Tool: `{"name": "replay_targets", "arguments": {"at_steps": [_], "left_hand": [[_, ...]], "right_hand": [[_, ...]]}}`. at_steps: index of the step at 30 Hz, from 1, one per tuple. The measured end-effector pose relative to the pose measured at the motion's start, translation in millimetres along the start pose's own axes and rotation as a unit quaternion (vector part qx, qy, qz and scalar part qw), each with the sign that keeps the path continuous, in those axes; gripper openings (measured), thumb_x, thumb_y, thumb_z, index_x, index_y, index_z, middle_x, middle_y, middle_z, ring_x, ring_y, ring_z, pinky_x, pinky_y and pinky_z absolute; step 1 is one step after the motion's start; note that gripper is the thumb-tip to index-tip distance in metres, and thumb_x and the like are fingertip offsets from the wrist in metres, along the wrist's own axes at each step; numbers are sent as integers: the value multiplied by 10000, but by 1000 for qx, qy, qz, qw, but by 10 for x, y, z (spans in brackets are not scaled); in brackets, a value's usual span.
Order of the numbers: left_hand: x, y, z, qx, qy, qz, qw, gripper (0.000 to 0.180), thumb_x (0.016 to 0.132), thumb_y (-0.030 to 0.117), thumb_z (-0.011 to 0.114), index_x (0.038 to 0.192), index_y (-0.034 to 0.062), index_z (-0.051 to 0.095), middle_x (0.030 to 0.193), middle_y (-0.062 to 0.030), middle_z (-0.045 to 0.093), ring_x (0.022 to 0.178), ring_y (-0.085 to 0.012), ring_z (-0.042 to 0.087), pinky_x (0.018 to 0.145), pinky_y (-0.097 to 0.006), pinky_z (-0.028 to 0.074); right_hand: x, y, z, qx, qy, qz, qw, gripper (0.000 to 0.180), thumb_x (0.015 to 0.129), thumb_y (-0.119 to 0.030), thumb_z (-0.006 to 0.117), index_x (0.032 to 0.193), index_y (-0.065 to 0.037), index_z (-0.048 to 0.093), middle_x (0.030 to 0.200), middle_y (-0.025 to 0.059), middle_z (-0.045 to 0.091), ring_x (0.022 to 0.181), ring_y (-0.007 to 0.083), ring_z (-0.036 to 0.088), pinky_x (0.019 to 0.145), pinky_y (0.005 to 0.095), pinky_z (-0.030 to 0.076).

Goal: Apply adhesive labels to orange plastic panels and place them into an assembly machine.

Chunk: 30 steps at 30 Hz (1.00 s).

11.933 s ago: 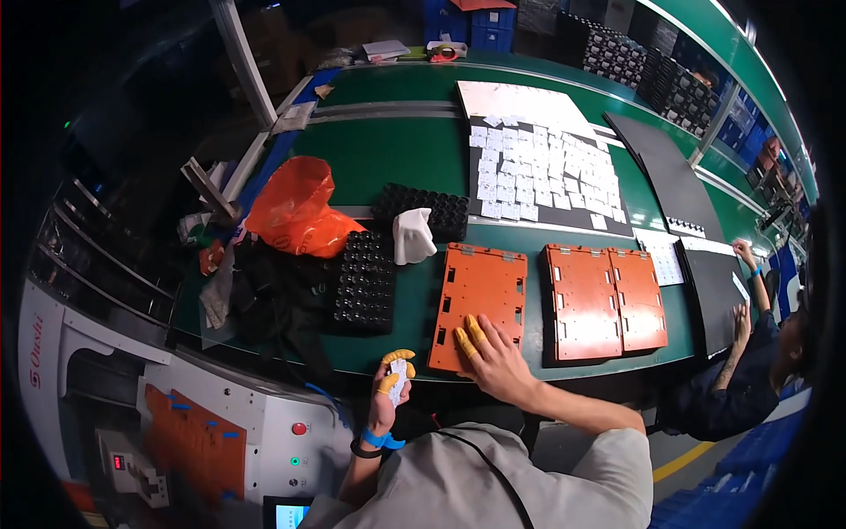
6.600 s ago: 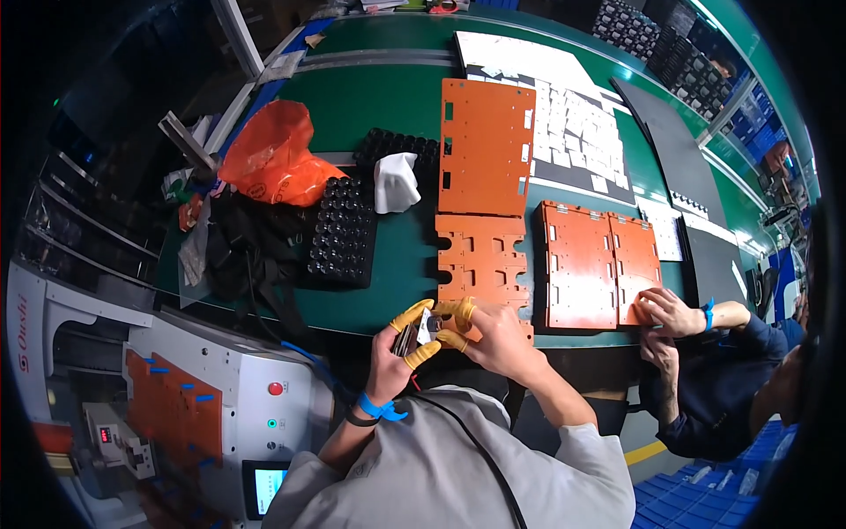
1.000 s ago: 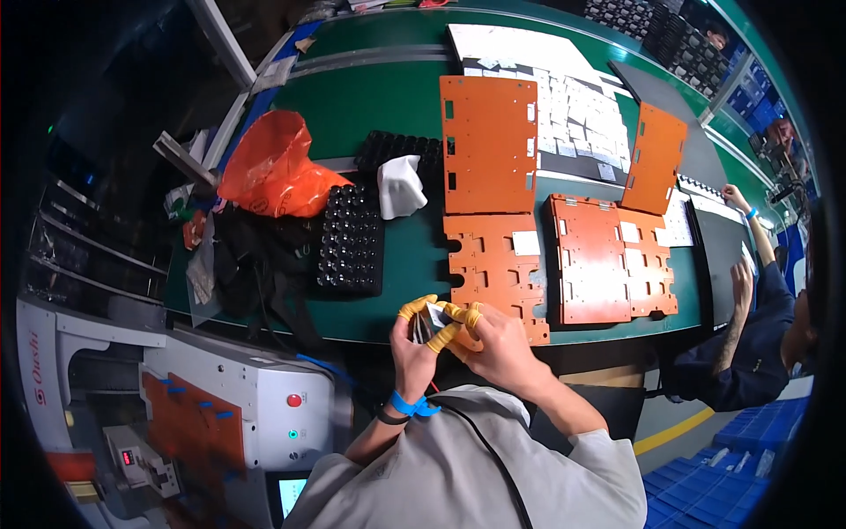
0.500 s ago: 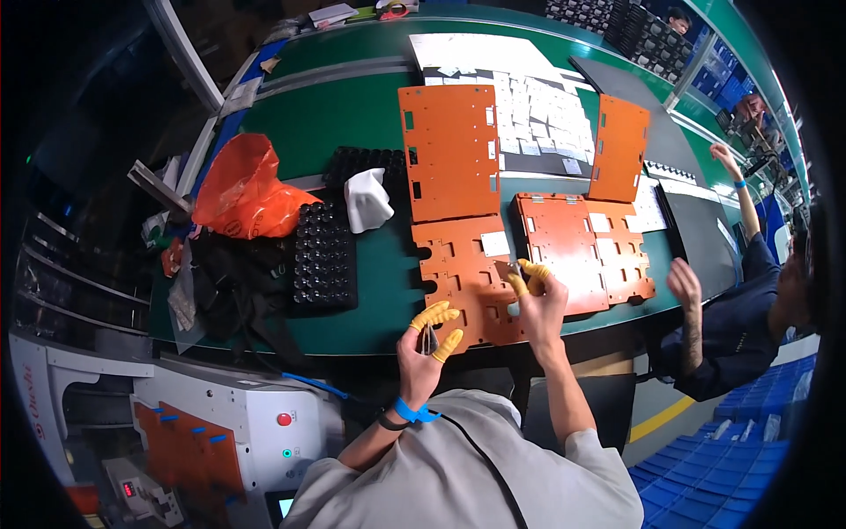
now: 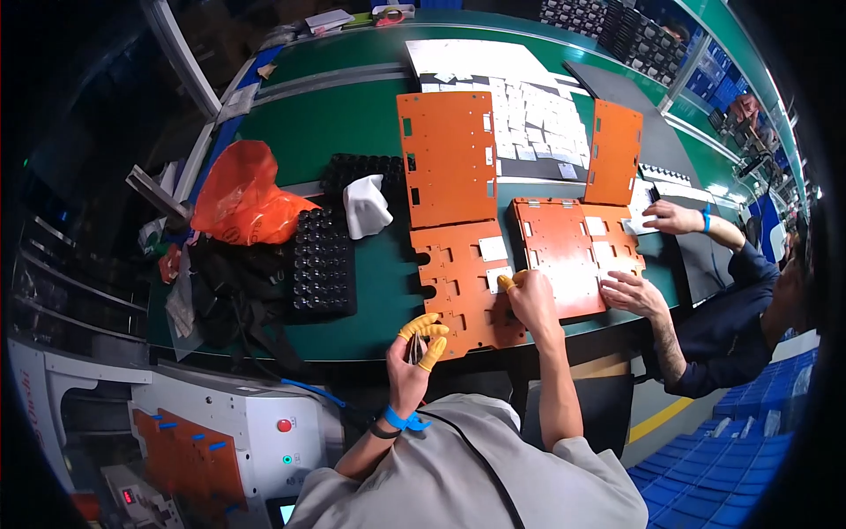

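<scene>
My left hand (image 5: 412, 360), with yellow finger cots, is closed round a slim pointed metal tool (image 5: 414, 347) resembling tweezers, near the front edge of a slotted orange fixture plate (image 5: 454, 282). Over that plate, my right hand (image 5: 534, 304) pinches the edge of a small pale square piece (image 5: 497, 279) lying against it; its fingertips are partly hidden. Just beyond sits a similar white square piece (image 5: 493, 249). The fixture's orange lid (image 5: 448, 159) stands raised behind.
At right, a co-worker's hands (image 5: 636, 294) work over a second orange fixture (image 5: 564, 256), one at a white piece (image 5: 638, 226). White pieces (image 5: 538, 123) cover a board behind. Left lie a black cell tray (image 5: 323, 264), white cloth (image 5: 367, 207) and orange bag (image 5: 242, 198).
My right hand has moved slightly left and down onto the plate, bringing the second pale piece there. My left hand shifted slightly left and nearer me. The co-worker's hands came over the second fixture.
</scene>
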<state>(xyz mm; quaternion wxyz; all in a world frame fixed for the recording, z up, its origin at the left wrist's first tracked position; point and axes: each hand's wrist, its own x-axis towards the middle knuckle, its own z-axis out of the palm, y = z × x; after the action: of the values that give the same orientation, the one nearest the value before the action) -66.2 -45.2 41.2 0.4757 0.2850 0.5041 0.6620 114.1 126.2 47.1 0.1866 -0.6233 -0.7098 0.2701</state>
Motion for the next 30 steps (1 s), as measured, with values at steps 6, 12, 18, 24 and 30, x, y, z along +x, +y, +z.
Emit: {"name": "replay_targets", "arguments": {"at_steps": [6,12,18,24,30], "left_hand": [[-5,-46,-73,-5,8,-6,1000,334,957,100,721,1264,-2,642,1011,-18,697,854,-39,594,735,-202,484],[-16,-177,-254,-233,-34,-79,969,385,1041,284,594,1322,21,593,835,42,575,626,-39,427,555,-212,342],[-120,-269,-651,-409,-56,-132,901,435,990,193,575,1397,44,539,1118,-60,623,858,-168,517,719,-299,421],[-350,-332,-899,-413,10,-123,902,542,975,275,679,1450,72,512,1234,-74,652,984,-184,611,825,-325,507],[-519,-204,-1095,-277,-32,-86,956,661,1027,541,506,1438,22,496,1212,-140,678,759,-163,626,677,-293,511]], "right_hand": [[229,65,-31,-21,-60,15,998,236,843,-170,729,776,56,715,731,277,668,729,447,682,692,504,535],[282,-417,-247,-258,-36,-124,957,328,803,-244,818,750,55,693,695,230,672,684,382,694,612,460,545],[-27,-1343,286,-31,-102,-366,925,274,848,-314,771,815,-44,739,681,182,674,675,378,679,668,455,556],[282,-2043,1252,26,-54,-401,914,254,900,-214,696,1027,4,666,826,234,702,758,427,692,676,512,565],[712,-2324,1594,-62,-2,-382,922,115,817,-53,622,765,26,687,792,254,705,746,416,720,651,490,598]]}}
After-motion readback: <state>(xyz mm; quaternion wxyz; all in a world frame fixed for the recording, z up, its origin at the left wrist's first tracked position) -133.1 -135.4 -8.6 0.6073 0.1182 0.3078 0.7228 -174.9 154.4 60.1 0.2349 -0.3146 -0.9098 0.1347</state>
